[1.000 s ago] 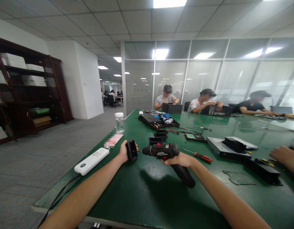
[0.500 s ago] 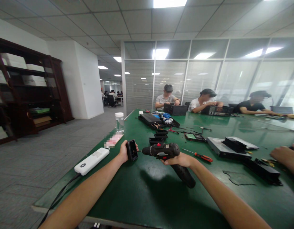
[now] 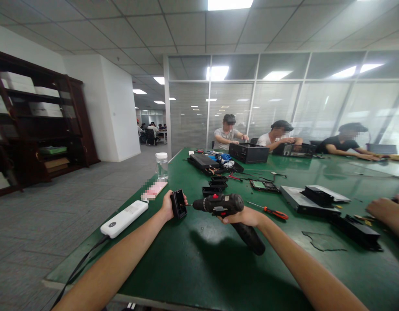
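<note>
A small black rectangular device case (image 3: 179,204) stands tilted on the green table (image 3: 173,259), with my left hand (image 3: 169,204) wrapped round its left side. My right hand (image 3: 243,217) grips a black cordless drill (image 3: 220,204) with red accents, held sideways above the table. Its bit points left and reaches the right side of the case; whether the tip touches it I cannot tell. Just behind the drill lie several similar black cases (image 3: 212,190). An orange-and-black screwdriver (image 3: 273,212) lies to the right of the drill.
A white power bank (image 3: 124,219) with a cable, a pink phone (image 3: 155,190) and a clear jar (image 3: 162,166) line the left edge. Metal drives (image 3: 298,201) and black brackets (image 3: 356,231) lie right. Another person's hand (image 3: 385,211) is at the far right. Co-workers sit across the table.
My hands, the case and the drill look unmoved. Across the table, a co-worker's black computer case has shifted right and turned, and that person's hands have come off it.
</note>
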Tool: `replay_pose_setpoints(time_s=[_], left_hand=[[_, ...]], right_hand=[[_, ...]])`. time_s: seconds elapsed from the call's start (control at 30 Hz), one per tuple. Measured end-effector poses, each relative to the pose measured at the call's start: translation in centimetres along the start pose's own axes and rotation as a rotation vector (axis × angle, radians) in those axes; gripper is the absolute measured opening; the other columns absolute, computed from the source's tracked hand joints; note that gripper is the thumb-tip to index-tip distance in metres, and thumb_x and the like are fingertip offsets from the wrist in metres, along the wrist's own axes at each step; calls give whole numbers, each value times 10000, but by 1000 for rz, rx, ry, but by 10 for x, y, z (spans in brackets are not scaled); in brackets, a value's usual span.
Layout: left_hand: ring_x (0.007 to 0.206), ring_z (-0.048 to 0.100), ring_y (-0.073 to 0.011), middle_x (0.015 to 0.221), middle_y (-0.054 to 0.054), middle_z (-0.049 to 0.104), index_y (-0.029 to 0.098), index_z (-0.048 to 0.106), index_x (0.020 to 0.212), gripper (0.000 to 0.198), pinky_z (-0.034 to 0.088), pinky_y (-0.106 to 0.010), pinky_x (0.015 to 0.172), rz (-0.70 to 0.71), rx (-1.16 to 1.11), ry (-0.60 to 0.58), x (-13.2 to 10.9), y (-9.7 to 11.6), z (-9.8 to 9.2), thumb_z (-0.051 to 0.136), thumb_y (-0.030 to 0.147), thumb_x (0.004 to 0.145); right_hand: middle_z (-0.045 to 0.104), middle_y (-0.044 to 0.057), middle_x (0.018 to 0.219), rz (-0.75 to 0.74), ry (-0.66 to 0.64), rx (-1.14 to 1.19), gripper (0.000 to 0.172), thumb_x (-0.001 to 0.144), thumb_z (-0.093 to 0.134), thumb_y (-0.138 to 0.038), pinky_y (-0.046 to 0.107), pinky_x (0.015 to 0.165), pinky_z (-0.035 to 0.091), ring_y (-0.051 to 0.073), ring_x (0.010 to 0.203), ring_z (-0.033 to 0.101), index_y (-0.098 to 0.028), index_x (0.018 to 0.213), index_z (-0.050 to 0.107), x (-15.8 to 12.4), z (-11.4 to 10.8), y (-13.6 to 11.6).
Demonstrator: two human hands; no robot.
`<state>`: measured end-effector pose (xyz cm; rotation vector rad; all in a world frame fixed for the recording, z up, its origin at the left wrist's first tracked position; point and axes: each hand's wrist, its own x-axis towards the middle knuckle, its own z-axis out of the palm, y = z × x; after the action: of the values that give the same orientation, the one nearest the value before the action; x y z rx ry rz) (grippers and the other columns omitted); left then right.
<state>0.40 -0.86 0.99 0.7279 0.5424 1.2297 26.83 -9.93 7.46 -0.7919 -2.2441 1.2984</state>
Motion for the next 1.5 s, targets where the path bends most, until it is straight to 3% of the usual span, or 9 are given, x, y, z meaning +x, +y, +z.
replay_pose_setpoints(time_s=[0.33,0.87,1.5], left_hand=[[547,539,-197,622,-112,558,75,545,704,393,419,-349,557,-29,-30,34,-1,0,2,288,373,707],[579,542,-206,662,-126,560,67,548,699,402,416,-373,614,27,39,-81,8,-3,-11,295,379,698],[586,542,-205,675,-124,558,65,544,715,411,414,-377,617,34,46,-95,10,-4,-14,291,388,694]], right_hand=[[520,24,773,12,11,17,267,625,555,-263,261,706,367,119,716,467,-116,845,522,1,2,0],[513,26,773,6,6,17,248,631,551,-245,271,716,370,128,734,468,-117,841,522,0,0,1],[516,18,772,19,6,25,244,623,560,-239,264,706,369,123,726,468,-126,837,528,2,-1,6]])
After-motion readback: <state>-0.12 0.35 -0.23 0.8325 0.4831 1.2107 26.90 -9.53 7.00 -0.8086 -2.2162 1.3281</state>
